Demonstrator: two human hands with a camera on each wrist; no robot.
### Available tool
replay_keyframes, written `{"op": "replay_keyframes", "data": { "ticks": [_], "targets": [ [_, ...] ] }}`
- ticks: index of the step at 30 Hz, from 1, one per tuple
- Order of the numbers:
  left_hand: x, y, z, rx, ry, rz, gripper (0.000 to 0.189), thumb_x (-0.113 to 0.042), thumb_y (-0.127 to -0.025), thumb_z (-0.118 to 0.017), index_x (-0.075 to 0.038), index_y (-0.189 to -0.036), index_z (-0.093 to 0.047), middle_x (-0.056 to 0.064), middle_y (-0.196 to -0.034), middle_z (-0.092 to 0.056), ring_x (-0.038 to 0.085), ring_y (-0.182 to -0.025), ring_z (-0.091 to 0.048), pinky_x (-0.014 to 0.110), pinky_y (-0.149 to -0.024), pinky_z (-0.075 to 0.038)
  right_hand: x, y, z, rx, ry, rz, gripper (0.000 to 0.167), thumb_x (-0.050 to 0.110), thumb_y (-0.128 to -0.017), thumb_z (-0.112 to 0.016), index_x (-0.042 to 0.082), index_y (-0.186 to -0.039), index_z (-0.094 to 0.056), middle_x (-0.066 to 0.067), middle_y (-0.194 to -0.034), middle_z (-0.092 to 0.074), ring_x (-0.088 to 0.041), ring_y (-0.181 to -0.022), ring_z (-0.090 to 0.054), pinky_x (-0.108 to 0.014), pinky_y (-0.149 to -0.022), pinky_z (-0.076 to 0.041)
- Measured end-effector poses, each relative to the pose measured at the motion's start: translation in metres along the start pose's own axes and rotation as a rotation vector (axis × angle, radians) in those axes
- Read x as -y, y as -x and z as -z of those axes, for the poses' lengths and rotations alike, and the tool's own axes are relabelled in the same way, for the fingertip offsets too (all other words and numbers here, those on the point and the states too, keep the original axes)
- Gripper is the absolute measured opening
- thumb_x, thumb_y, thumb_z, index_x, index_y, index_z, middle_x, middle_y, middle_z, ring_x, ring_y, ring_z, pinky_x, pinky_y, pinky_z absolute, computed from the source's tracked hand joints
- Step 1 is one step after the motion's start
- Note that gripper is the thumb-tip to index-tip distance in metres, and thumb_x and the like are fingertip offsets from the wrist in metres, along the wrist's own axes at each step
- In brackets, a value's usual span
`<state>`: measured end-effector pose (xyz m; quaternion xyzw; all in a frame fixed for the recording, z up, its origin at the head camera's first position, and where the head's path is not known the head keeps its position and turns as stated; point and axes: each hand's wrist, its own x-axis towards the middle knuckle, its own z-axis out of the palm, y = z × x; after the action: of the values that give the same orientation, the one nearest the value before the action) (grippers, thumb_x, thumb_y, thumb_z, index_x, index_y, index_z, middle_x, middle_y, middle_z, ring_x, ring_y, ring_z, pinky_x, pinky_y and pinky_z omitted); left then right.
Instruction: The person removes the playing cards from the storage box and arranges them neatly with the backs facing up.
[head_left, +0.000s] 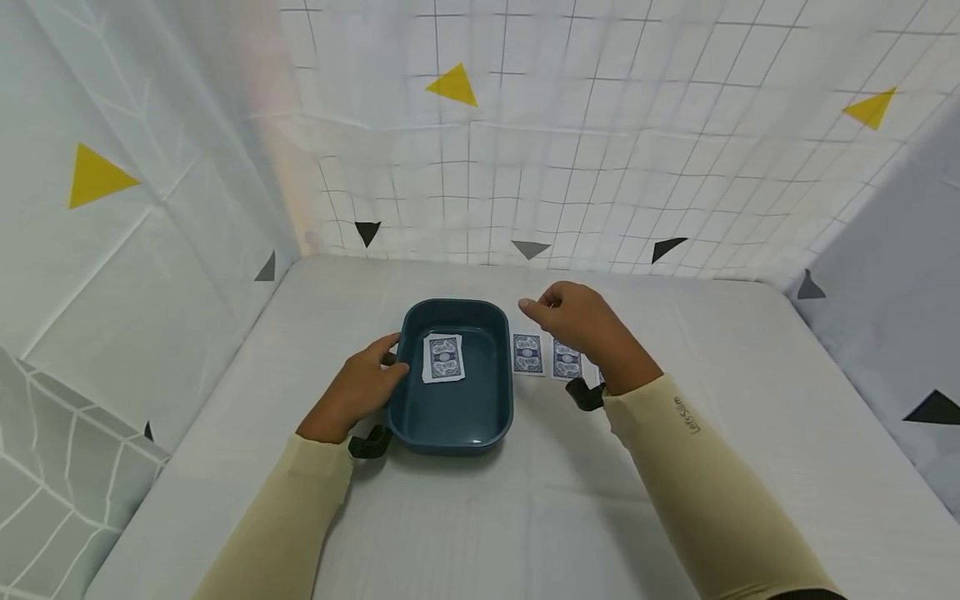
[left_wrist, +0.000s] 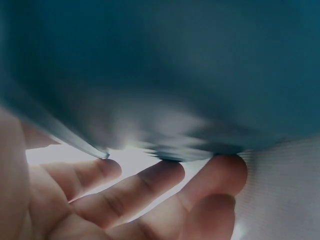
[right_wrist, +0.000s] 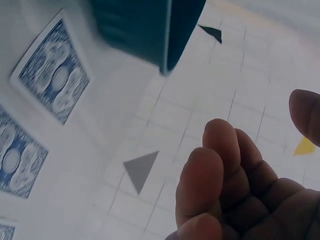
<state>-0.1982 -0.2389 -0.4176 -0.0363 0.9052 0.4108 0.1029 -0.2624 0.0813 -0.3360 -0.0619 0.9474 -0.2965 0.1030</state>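
A dark teal plastic bin (head_left: 483, 417) stands on the table, with a small stack of blue-backed playing cards (head_left: 444, 358) face down inside it. My left hand (head_left: 363, 385) grips the bin's left wall, thumb over the rim and fingertips (left_wrist: 220, 175) against the outside. Right of the bin, my right hand (head_left: 581, 321) hovers above the table. Its fingers are loosely bent, the thumb stands apart, and nothing is between them in the right wrist view. Near it lie a playing card (head_left: 528, 355) beside the bin and another card (head_left: 567, 360) further right; a third is mostly hidden by the wrist.
White cloth covers the table (head_left: 465, 533). Behind rises a white sheet (head_left: 600, 150) with grid lines and yellow, black and grey triangles. Further sheets hang at the left and right sides. Each wrist wears a black strap (head_left: 369, 443).
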Motion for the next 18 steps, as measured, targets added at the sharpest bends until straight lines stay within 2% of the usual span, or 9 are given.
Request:
{"op": "replay_keyframes", "data": {
  "ticks": [9, 18],
  "targets": [
    [0.001, 0.000, -0.001, -0.001, -0.006, -0.001, 0.068, -0.032, -0.108, -0.051, -0.020, -0.171, -0.029, 0.019, -0.153, -0.056, 0.040, -0.133, -0.059, 0.060, -0.106, -0.049, 0.043, -0.004, -0.020, 0.017, 0.080, 0.115, 0.055, 0.057, -0.104, -0.059, 0.007, -0.124, -0.066, -0.011, -0.122, -0.068, -0.030, -0.105, -0.064, -0.048, -0.087, -0.055],
    [0.001, -0.002, 0.000, -0.002, -0.012, -0.009, 0.068, -0.033, -0.108, -0.051, -0.020, -0.171, -0.029, 0.020, -0.153, -0.056, 0.040, -0.132, -0.060, 0.059, -0.106, -0.050, 0.070, -0.014, -0.039, 0.047, 0.119, 0.121, 0.053, 0.058, -0.103, -0.061, 0.009, -0.124, -0.067, -0.006, -0.116, -0.069, -0.025, -0.098, -0.066, -0.044, -0.081, -0.056]
  ]
}}
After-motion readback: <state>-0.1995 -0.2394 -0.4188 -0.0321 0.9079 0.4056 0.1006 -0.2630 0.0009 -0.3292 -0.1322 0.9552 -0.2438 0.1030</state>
